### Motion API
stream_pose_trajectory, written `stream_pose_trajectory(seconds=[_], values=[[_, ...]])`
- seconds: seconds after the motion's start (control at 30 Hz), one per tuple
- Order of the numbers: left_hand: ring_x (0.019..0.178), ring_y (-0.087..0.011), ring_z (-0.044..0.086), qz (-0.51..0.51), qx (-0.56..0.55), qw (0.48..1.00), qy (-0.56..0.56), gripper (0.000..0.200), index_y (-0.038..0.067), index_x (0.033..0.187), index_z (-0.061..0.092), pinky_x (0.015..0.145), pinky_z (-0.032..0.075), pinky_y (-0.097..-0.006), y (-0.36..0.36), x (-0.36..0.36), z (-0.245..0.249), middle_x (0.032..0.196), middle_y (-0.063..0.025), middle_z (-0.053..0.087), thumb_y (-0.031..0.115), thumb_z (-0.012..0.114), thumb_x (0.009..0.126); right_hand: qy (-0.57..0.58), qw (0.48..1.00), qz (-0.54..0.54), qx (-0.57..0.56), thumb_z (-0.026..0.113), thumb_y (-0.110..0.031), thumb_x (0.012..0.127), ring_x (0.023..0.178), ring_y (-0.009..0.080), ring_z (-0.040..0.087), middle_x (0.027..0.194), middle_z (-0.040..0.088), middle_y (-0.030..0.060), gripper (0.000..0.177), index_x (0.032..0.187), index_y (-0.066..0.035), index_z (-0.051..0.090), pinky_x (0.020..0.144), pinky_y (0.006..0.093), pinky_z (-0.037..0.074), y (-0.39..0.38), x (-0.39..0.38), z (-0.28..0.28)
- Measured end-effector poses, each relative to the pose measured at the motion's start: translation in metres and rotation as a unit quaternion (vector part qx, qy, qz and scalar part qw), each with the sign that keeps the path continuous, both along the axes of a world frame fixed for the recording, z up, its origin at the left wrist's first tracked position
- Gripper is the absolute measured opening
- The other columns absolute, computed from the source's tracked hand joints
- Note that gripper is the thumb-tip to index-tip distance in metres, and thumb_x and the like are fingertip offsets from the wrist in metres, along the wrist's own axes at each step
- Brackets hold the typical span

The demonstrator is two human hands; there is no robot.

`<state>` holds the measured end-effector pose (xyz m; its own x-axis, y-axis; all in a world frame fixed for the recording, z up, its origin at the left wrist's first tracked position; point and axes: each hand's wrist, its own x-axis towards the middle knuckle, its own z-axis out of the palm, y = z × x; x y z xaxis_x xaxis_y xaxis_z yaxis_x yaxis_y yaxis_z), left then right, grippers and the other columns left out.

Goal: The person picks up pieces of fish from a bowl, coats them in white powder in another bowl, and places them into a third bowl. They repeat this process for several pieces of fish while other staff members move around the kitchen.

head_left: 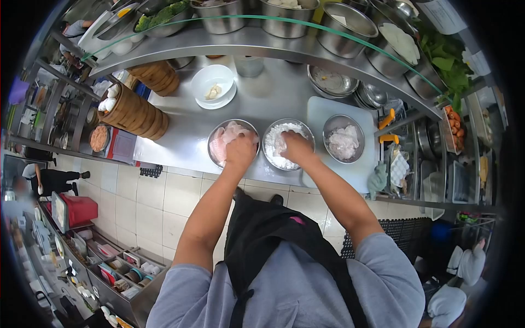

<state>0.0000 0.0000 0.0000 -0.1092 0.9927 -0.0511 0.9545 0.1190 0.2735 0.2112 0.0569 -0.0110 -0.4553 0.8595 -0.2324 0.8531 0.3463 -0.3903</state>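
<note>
Three metal bowls stand in a row before me. Inside the left bowl (pixel 210 150) lie pale pink pieces of raw meat or fish (pixel 221 143), and my left hand (pixel 241 150) is down among them, its fingertips hidden. White powder (pixel 276 158) fills the middle bowl (pixel 264 136). My right hand (pixel 295 146) reaches into that bowl, fingers bent down around a pale piece partly covered by powder. The right bowl (pixel 358 158) holds white-coated pieces (pixel 344 143) and rests on a white cutting board (pixel 320 109); neither hand touches it.
Bamboo steamers (pixel 145 117) are stacked at the left. A white bowl (pixel 202 85) on a plate stands behind the left metal bowl. Above the counter (pixel 180 123), a steel shelf (pixel 219 49) carries metal containers. Orange-handled tools (pixel 387 119) hang at the right. People (pixel 49 177) are at the far left.
</note>
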Motion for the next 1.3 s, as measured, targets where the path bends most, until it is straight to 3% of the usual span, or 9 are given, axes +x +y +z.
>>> stream_pose_trajectory(seconds=[0.17,0.5,0.67,0.8,0.87,0.93,1.1,1.23,1.3], values=[[0.086,-0.0375,0.07,0.028,0.001,0.998,-0.064,0.03,0.013,0.112,0.07,0.078,0.057,-0.0482,0.005,-0.013,0.022,0.098,-0.0195,0.072,0.025,0.067,0.084,0.051,0.998,0.039,0.011,0.064,-0.006,0.076,0.112,0.0356,0.06,0.118,0.062,0.0175,0.046,0.121,-0.007,0.064,0.096,0.0442,0.05,0.01,-0.006,-0.006],[0.077,-0.0367,0.068,0.042,0.083,0.985,-0.147,0.026,0.007,0.1,0.073,0.095,0.048,-0.0438,-0.009,-0.021,-0.003,0.077,-0.0182,0.07,0.027,0.069,0.085,0.03,0.987,0.156,-0.004,0.067,-0.011,0.078,0.108,0.0361,0.063,0.111,0.068,0.0171,0.039,0.118,-0.009,0.069,0.097,0.0443,0.049,0.019,0.006,-0.003],[0.075,-0.0363,0.068,0.08,0.057,0.972,-0.214,0.025,0.006,0.099,0.072,0.072,0.053,-0.0449,-0.023,-0.026,0.019,0.078,-0.0168,0.07,0.026,0.071,0.085,0.101,0.989,0.026,-0.101,0.07,-0.016,0.079,0.109,0.0356,0.064,0.115,0.068,0.0202,0.037,0.115,-0.009,0.071,0.096,0.043,0.05,0.035,0.015,0.003],[0.066,-0.0325,0.066,0.098,0.066,0.964,-0.237,0.024,0.005,0.097,0.072,0.066,0.052,-0.0419,-0.034,-0.034,0.035,0.072,-0.0156,0.067,0.025,0.073,0.084,0.029,0.998,0.008,-0.063,0.067,-0.019,0.078,0.11,0.0351,0.064,0.118,0.067,0.0186,0.038,0.115,-0.01,0.07,0.098,0.0421,0.05,0.043,0.025,-0.023],[0.06,-0.0223,0.065,0.098,0.097,0.961,-0.238,0.022,0.004,0.099,0.073,0.061,0.051,-0.035,-0.038,-0.036,0.04,0.068,-0.0122,0.068,0.021,0.074,0.085,0.009,0.999,0.041,-0.034,0.068,-0.019,0.079,0.109,0.0349,0.064,0.117,0.067,0.0178,0.037,0.114,-0.008,0.069,0.097,0.043,0.051,0.025,0.014,0.008],[0.061,-0.0224,0.065,0.101,0.099,0.959,-0.246,0.022,0.004,0.1,0.072,0.061,0.051,-0.0352,-0.04,-0.036,0.04,0.071,-0.0129,0.069,0.021,0.074,0.085,0.032,0.994,0.084,0.06,0.069,-0.02,0.078,0.107,0.0352,0.064,0.113,0.065,0.0163,0.036,0.111,-0.006,0.065,0.093,0.0458,0.052,0.001,0.01,0.006],[0.062,-0.0313,0.063,0.096,0.197,0.938,-0.268,0.023,0.006,0.098,0.072,0.061,0.05,-0.0404,-0.042,-0.041,0.033,0.07,-0.0162,0.065,0.024,0.075,0.084,0.004,0.999,0.022,0.049,0.072,-0.02,0.071,0.104,0.0375,0.064,0.11,0.067,0.018,0.041,0.109,-0.006,0.064,0.089,0.0474,0.053,0.005,0.005,-0.006],[0.067,-0.0337,0.066,0.111,0.153,0.952,-0.24,0.023,0.009,0.098,0.072,0.063,0.051,-0.0428,-0.047,-0.043,0.04,0.073,-0.0175,0.067,0.027,0.073,0.085,0.06,0.994,0.003,0.092,0.072,-0.02,0.071,0.101,0.0398,0.065,0.105,0.068,0.0201,0.04,0.106,-0.003,0.065,0.087,0.0493,0.053,0.017,0.01,-0.002],[0.069,-0.0345,0.067,0.12,0.129,0.951,-0.254,0.022,0.009,0.097,0.072,0.064,0.051,-0.0437,-0.046,-0.045,0.043,0.074,-0.0178,0.067,0.028,0.072,0.085,0.091,0.996,-0.027,0.003,0.071,-0.022,0.074,0.101,0.0377,0.067,0.111,0.069,0.0204,0.045,0.116,-0.005,0.066,0.088,0.0443,0.054,0.02,0.019,0.006]])
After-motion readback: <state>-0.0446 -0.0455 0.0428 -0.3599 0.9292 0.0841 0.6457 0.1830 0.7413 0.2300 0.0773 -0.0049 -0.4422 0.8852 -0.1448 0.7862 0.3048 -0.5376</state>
